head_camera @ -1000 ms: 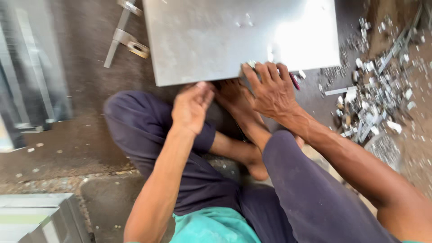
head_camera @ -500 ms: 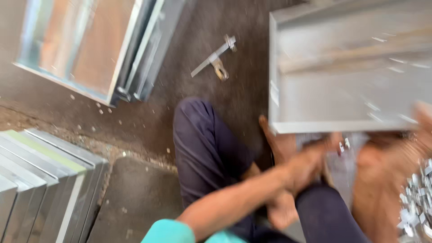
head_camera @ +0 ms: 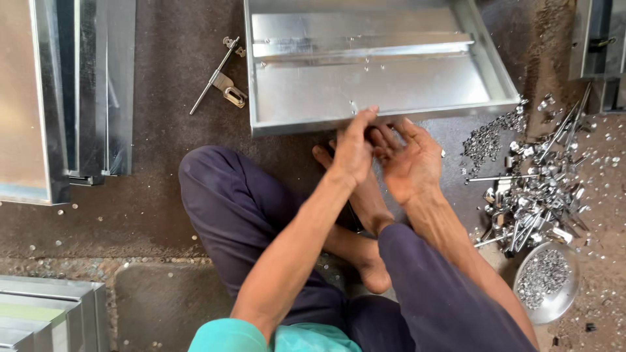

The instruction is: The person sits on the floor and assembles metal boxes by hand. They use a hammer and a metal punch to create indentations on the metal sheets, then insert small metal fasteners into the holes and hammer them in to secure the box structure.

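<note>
**A:** Where are the hands right now?

**B:** Both are at the near rim of the shallow sheet-metal tray [head_camera: 391,85], which lies on the floor [head_camera: 163,195] in front of the seated person's crossed legs. The left hand [head_camera: 355,153] has its fingertips up on the rim, pinched narrow. Whether there is a small fastener in that pinch, I cannot tell. The right hand [head_camera: 411,163] is just beside it, palm turned up, fingers loosely curled. Its grip is open and I see nothing in it.

**A:** How would you do this bit well?

**B:** My judgement: keep the fingertips on the flat of the rim rather than the cut edge, since folded sheet like this probably has sharp corners. Steady the tray with one hand while the other works, because it sits loose on the floor and could slide.

**A:** And the containers?

**B:** The tray holds a raised folded panel across its far half, and a few tiny specks of metal lie on its bottom. To the right, a small round metal bowl [head_camera: 546,281] is filled with little silvery pieces. They look like rivets, but they are too small to be sure. Just above the bowl, a loose heap of metal bits and rods [head_camera: 531,189] is scattered over the floor, not in any container.

**A:** Anything else near?

**B:** A latch bolt [head_camera: 218,78] lies left of the tray, apart from it.
</note>
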